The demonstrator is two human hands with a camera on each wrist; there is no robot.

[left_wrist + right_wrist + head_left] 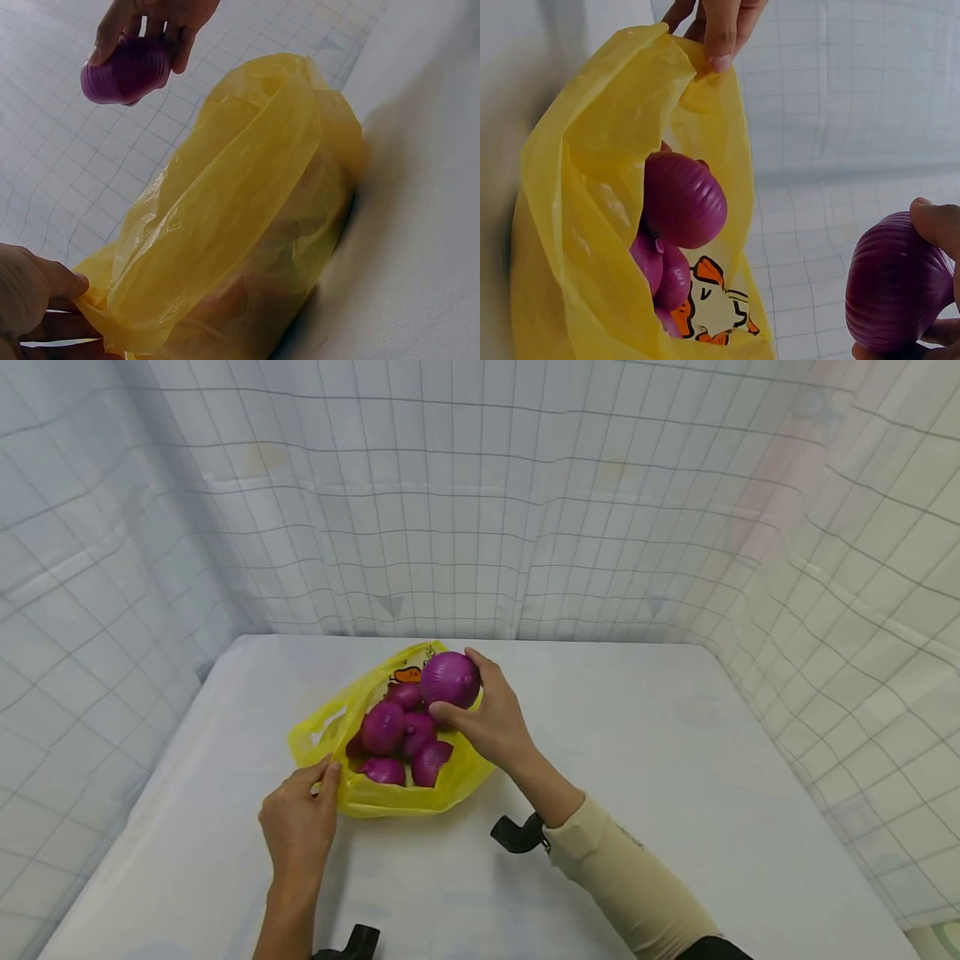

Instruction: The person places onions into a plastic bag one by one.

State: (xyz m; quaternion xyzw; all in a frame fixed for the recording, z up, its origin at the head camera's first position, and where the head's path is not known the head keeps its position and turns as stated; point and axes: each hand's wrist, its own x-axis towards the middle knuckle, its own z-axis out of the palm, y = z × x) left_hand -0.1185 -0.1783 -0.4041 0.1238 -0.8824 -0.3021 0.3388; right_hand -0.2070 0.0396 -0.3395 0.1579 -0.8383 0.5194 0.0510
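Note:
A yellow plastic bag (450, 793) lies on the white table with its mouth spread wide. Inside it sit several red onions (384, 727), and more of them show in the right wrist view as a purple onion (684, 199) near the rim. My left hand (300, 814) pinches the bag's near-left edge between thumb and fingers. Above the bag's right side, my right hand (495, 714) grips one large red onion (450, 680), thumb on the near side and fingers behind. In the left wrist view that onion (127, 71) hangs well apart from the bag.
White checked curtains (450, 527) surround the table (637, 760) at the back and both sides. A cartoon print (718, 300) marks the bag's inner wall. Black wrist mounts (519, 833) stick out below both forearms.

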